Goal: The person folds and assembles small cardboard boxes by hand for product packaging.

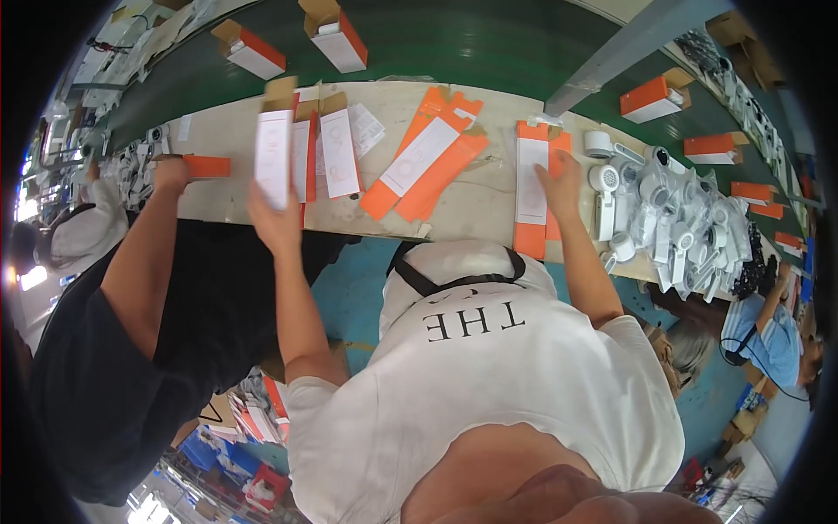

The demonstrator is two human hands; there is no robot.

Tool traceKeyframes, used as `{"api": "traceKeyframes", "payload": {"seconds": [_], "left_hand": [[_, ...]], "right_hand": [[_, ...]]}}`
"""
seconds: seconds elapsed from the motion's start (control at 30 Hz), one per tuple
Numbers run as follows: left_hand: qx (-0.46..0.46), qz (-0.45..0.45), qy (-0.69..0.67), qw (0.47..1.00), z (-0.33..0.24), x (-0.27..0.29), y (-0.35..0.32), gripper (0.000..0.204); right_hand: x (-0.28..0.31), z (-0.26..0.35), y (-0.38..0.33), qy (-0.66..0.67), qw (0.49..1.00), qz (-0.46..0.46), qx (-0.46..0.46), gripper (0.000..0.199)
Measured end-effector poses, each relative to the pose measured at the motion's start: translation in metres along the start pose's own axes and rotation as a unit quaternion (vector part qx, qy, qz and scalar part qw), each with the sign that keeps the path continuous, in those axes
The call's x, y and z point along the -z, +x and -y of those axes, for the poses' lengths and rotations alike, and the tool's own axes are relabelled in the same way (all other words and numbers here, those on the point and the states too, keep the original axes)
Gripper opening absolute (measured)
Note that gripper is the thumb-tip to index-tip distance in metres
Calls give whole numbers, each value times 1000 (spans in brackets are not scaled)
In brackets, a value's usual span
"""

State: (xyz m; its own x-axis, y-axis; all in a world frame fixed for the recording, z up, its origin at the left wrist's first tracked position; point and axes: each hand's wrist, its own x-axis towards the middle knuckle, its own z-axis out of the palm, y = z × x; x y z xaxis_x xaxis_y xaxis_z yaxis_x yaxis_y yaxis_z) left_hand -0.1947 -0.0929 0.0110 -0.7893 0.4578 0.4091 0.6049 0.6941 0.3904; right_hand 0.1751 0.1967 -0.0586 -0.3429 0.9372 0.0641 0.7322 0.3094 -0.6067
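Observation:
My left hand (275, 223) is raised over the near table edge and grips a flat, unfolded white and orange carton (273, 153) by its lower end. The carton stands upright, with a brown flap on top. My right hand (561, 179) lies on a stack of flat orange and white cartons (530, 188) at the right of the beige table (218, 131), fingers spread on top and not closed around them. My white shirt fills the lower middle of the view.
More flat cartons (428, 162) lie across the table. A heap of white devices in plastic bags (681, 227) and a tape roll (598, 142) sit at the right. Folded orange boxes (336, 35) ride the green belt (454, 44). A co-worker's hand (170, 175) touches an orange box (207, 166).

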Motion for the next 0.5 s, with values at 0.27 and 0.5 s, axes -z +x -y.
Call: {"api": "traceKeyframes", "payload": {"seconds": [0.27,0.5], "left_hand": [[-176,-72,-33,981,-75,-43,-1,57],[43,422,-608,671,-224,-73,-76,66]], "right_hand": [[-2,-65,-18,-16,979,-78,-190,44],[66,39,-29,522,837,116,-115,22]]}}
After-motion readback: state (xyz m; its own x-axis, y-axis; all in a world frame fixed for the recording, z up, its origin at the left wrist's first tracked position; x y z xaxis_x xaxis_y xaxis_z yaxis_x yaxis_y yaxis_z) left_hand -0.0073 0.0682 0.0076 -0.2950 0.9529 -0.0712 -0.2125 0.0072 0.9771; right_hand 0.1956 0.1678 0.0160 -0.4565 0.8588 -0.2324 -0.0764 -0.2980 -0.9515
